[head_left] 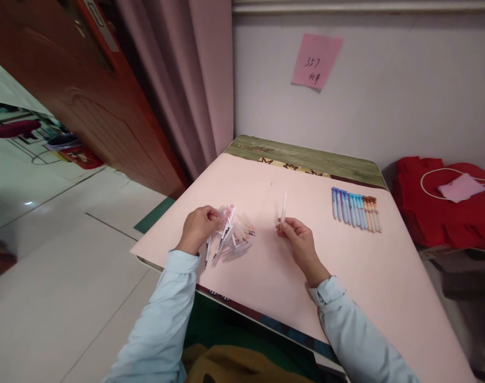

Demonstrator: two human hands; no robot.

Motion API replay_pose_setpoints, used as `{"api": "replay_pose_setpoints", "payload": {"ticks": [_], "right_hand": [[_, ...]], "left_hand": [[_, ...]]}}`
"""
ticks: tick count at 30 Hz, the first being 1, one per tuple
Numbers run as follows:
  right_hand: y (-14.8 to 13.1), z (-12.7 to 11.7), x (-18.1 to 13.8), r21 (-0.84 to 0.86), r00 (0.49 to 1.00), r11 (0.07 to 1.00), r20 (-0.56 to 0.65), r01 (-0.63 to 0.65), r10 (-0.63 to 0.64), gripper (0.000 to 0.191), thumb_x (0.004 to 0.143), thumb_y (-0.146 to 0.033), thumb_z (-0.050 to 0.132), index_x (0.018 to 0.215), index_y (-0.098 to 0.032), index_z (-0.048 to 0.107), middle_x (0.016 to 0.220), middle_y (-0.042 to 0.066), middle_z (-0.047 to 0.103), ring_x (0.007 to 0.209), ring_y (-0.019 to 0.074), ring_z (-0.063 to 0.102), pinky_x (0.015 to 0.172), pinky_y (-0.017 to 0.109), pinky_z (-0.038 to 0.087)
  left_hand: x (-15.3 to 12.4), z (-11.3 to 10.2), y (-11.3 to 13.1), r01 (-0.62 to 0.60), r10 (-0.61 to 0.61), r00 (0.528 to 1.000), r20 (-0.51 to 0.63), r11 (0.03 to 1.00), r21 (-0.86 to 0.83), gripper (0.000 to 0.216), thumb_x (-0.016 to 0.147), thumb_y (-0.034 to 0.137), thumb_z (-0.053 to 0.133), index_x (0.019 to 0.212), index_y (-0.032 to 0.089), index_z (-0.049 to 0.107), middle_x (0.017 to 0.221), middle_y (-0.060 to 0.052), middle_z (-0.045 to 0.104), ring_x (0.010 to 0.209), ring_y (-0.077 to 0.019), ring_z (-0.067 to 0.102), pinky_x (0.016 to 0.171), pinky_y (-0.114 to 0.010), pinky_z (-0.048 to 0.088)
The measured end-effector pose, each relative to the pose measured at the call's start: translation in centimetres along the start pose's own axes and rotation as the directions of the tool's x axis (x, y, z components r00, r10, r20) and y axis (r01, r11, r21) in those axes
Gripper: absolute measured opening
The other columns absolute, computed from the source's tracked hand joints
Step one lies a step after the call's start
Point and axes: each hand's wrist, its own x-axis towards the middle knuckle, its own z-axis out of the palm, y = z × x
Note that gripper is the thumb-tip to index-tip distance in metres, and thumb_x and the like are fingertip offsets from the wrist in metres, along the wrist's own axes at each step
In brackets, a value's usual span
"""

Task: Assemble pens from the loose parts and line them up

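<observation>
Between the fingers of my right hand [298, 239] stands a slim, pale pen part [284, 207], gripped near its lower end with a thin white tip pointing up. My left hand [200, 226] is over the left side of a loose pile of pen parts [236, 239], its fingertips pinched at some clear pinkish pieces [225, 214]. Whether it has lifted one of them I cannot make out. In the pile lie white refills with dark ends and clear barrels. A neat row of pens [356, 210], blue, light blue and brown, lies to the right of my right hand.
Pale pink paper [258, 298] covers the table, with a green patterned strip [306, 154] at its far edge. A pink note [317, 61] is on the wall. Red cloth [426, 213] lies at the right, a wooden door [94, 96] stands left.
</observation>
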Motion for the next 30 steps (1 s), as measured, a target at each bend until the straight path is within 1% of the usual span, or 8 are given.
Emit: {"api": "replay_pose_setpoints", "payload": {"ticks": [4,8,10,12,15,19,25,30], "right_hand": [[0.2,-0.1,0.1,-0.003,1.000,1.000,0.018,0.003,-0.003,0.030,0.077,-0.043,0.076,0.095,-0.020,0.073,0.081,0.003,0.070,0.070,0.0138,0.061,0.069,0.030,0.052],[0.2,-0.3,0.1,-0.022,0.999,1.000,0.039,0.005,-0.004,0.031,0.077,-0.044,0.075,0.095,-0.020,0.072,0.081,0.004,0.070,0.070,0.0141,0.061,0.069,0.030,0.052],[0.2,-0.3,0.1,-0.030,0.999,1.000,0.049,0.000,0.002,0.031,0.077,-0.044,0.075,0.096,-0.020,0.072,0.080,0.003,0.070,0.071,0.0138,0.061,0.070,0.029,0.051],[0.1,-0.3,0.1,-0.036,0.999,0.999,0.054,-0.006,0.008,0.030,0.077,-0.043,0.075,0.095,-0.020,0.072,0.079,0.003,0.069,0.071,0.0134,0.060,0.070,0.028,0.050],[0.2,-0.4,0.2,-0.038,0.998,0.999,0.056,-0.001,0.004,0.030,0.077,-0.043,0.075,0.095,-0.019,0.071,0.079,0.003,0.069,0.069,0.0131,0.060,0.068,0.028,0.049],[0.5,-0.4,0.3,-0.034,0.998,0.999,0.057,0.012,-0.010,0.029,0.078,-0.042,0.074,0.096,-0.020,0.071,0.079,0.003,0.069,0.068,0.0132,0.060,0.067,0.028,0.049],[0.5,-0.3,0.3,-0.052,0.998,0.998,0.059,0.041,-0.038,0.030,0.079,-0.044,0.073,0.096,-0.019,0.071,0.079,0.003,0.069,0.069,0.0138,0.060,0.068,0.029,0.049],[0.5,-0.5,0.4,-0.072,0.997,0.997,0.070,0.040,-0.035,0.031,0.079,-0.045,0.072,0.096,-0.020,0.071,0.080,0.003,0.069,0.070,0.0141,0.060,0.069,0.029,0.050]], "left_hand": [[0.5,0.6,0.9,0.021,-0.027,0.997,0.071,0.996,0.082,0.012,0.066,0.032,0.067,0.073,0.023,0.066,0.073,-0.001,0.069,0.071,-0.0203,0.061,0.062,-0.029,0.038],[1.3,0.2,0.1,0.057,-0.058,0.998,0.008,0.994,0.094,0.011,0.070,0.028,0.062,0.078,0.022,0.067,0.077,-0.002,0.069,0.075,-0.0205,0.062,0.065,-0.029,0.040],[1.7,-0.3,-0.6,0.026,-0.026,1.000,-0.002,0.993,0.114,0.017,0.071,0.025,0.059,0.084,0.021,0.069,0.084,-0.004,0.068,0.079,-0.0210,0.062,0.069,-0.030,0.042],[1.9,-0.8,-1.1,-0.061,0.048,0.995,0.085,0.987,0.149,0.027,0.070,0.024,0.058,0.094,0.021,0.071,0.094,-0.006,0.067,0.088,-0.0232,0.061,0.076,-0.032,0.043],[1.8,-1.5,-1.4,-0.203,0.144,0.957,0.252,0.953,0.227,0.049,0.067,0.030,0.064,0.116,0.023,0.067,0.116,-0.009,0.060,0.109,-0.0308,0.053,0.089,-0.040,0.041],[1.4,-1.4,-1.3,-0.252,0.123,0.925,0.360,0.906,0.341,0.076,0.060,0.034,0.071,0.134,0.029,0.054,0.135,-0.011,0.047,0.120,-0.0381,0.042,0.092,-0.046,0.037],[1.8,-0.6,-1.6,-0.279,0.140,0.917,0.373,0.894,0.350,0.070,0.060,0.032,0.069,0.129,0.029,0.056,0.134,-0.011,0.048,0.118,-0.0378,0.043,0.090,-0.046,0.036],[1.6,-1.6,-1.6,-0.318,0.228,0.920,0.319,0.910,0.266,0.060,0.064,0.037,0.071,0.120,0.023,0.056,0.130,-0.012,0.052,0.118,-0.0371,0.044,0.091,-0.046,0.036]]}}
